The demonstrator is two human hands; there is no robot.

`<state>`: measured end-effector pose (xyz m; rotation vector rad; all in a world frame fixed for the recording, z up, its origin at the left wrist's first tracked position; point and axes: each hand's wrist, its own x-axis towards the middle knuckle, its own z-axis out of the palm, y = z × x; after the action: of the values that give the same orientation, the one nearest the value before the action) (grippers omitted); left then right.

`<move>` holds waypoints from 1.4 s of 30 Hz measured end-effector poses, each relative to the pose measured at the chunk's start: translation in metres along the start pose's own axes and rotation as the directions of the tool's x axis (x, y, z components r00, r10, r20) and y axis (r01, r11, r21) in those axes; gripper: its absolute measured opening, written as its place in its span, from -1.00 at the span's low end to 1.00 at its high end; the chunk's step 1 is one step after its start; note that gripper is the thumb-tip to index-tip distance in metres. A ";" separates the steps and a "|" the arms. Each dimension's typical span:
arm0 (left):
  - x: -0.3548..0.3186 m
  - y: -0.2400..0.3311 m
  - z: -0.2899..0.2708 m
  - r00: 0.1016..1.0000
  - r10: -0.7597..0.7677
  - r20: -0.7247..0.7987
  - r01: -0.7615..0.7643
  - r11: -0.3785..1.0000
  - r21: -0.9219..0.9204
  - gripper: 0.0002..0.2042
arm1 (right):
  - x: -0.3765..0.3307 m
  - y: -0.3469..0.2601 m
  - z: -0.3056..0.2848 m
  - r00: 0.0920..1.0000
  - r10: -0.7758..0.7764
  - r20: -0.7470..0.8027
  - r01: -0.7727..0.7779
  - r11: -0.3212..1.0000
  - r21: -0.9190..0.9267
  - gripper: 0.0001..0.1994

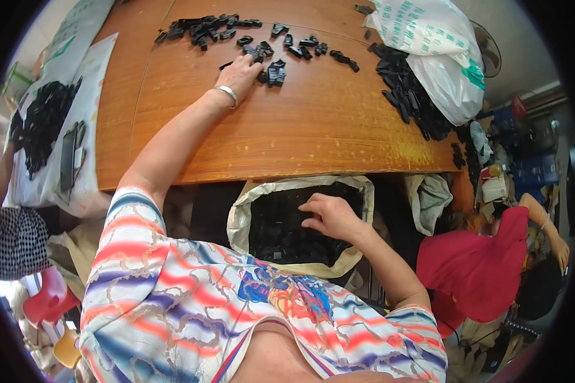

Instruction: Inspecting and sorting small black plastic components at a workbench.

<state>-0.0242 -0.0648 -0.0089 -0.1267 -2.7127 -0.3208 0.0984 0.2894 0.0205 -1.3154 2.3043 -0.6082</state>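
My left hand (239,75), with a silver bangle at its wrist, reaches far across the wooden table. Its fingers are bent and close together on a small black plastic part (255,51); how firmly it grips is hard to make out. Just right of those fingers lies another black plastic piece (276,73). Nearer to me, my right hand (329,217) hovers above an open pale sack (238,220) full of dark parts. Thumb and fingers there are apart, and nothing shows between them.
More black parts lie in a heap (204,29) at the table's far side. A larger black pile (412,96) spills beside a white plastic bag (428,45) at right. People in a red top (479,268) and a checked top (16,239) sit on either side. The sack touches the table's front edge.
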 end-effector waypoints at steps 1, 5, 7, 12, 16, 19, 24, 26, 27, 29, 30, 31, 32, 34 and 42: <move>0.005 0.002 0.001 0.999 0.030 -0.018 -0.029 0.999 0.019 -0.72 | 0.002 0.008 -0.007 0.998 -0.010 -0.062 0.011 1.000 0.012 -0.75; 0.003 0.007 -0.003 0.992 0.120 -0.049 -0.116 0.990 0.075 -0.79 | 0.047 0.049 -0.062 0.957 0.117 -0.265 -0.070 0.981 0.179 -0.84; -0.001 0.010 -0.005 0.983 0.179 -0.035 -0.173 0.977 0.128 -0.79 | 0.080 0.093 -0.090 0.892 0.167 -0.420 -0.127 0.984 0.122 -0.85; -0.012 0.019 -0.010 0.988 0.147 0.043 -0.146 0.989 -0.010 -0.76 | 0.154 0.179 -0.154 0.753 0.217 -0.621 -0.482 0.825 -0.296 -0.79; -0.024 0.020 -0.009 0.998 0.054 0.043 -0.049 0.994 -0.099 -0.70 | 0.207 0.194 -0.177 0.637 0.408 -0.654 -0.663 0.723 -0.194 -0.67; -0.028 0.027 -0.012 0.999 0.043 -0.011 -0.044 0.977 -0.208 -0.76 | 0.227 0.194 -0.186 0.667 0.459 -0.587 -0.686 0.687 -0.242 -0.69; -0.040 0.056 -0.022 0.993 0.112 -0.037 -0.118 0.909 -0.401 -0.80 | 0.220 0.190 -0.170 0.708 0.453 -0.542 -0.675 0.660 -0.329 -0.76; -0.043 0.071 -0.018 0.989 0.145 -0.042 -0.149 0.902 -0.405 -0.81 | 0.196 0.188 -0.150 0.743 0.349 -0.570 -0.572 0.774 -0.271 -0.74; -0.057 0.064 -0.017 0.989 0.131 -0.062 -0.145 0.886 -0.441 -0.82 | 0.200 0.157 -0.140 0.741 0.455 -0.495 -0.526 0.851 -0.006 -0.75; -0.065 0.071 -0.015 0.978 0.178 -0.105 -0.207 0.861 -0.465 -0.85 | 0.178 0.122 -0.120 0.757 0.555 -0.345 -0.391 0.808 0.442 -0.76; -0.067 0.075 -0.013 0.976 0.189 -0.107 -0.217 0.857 -0.467 -0.85 | 0.168 0.115 -0.109 0.783 0.547 -0.295 -0.308 0.753 0.581 -0.77; -0.070 0.076 -0.011 0.967 0.224 -0.120 -0.254 0.852 -0.457 -0.84 | 0.160 0.102 -0.095 0.796 0.504 -0.335 -0.214 0.752 0.623 -0.79; -0.074 0.077 -0.012 0.957 0.261 -0.129 -0.292 0.845 -0.447 -0.84 | 0.149 0.092 -0.081 0.802 0.464 -0.377 -0.119 0.742 0.660 -0.82; -0.077 0.083 -0.013 0.963 0.248 -0.106 -0.268 0.837 -0.477 -0.82 | 0.131 0.086 -0.057 0.819 0.314 -0.480 -0.067 0.883 0.464 -0.86; -0.086 0.085 -0.018 0.996 0.051 -0.076 -0.083 0.844 -0.529 -0.66 | 0.110 0.053 -0.050 0.818 0.211 -0.536 -0.275 0.960 -0.042 -0.79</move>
<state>0.0728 0.0094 -0.0106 -0.3612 -2.4784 -1.0362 -0.0169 0.2262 0.0170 -0.9488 2.9376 -0.8380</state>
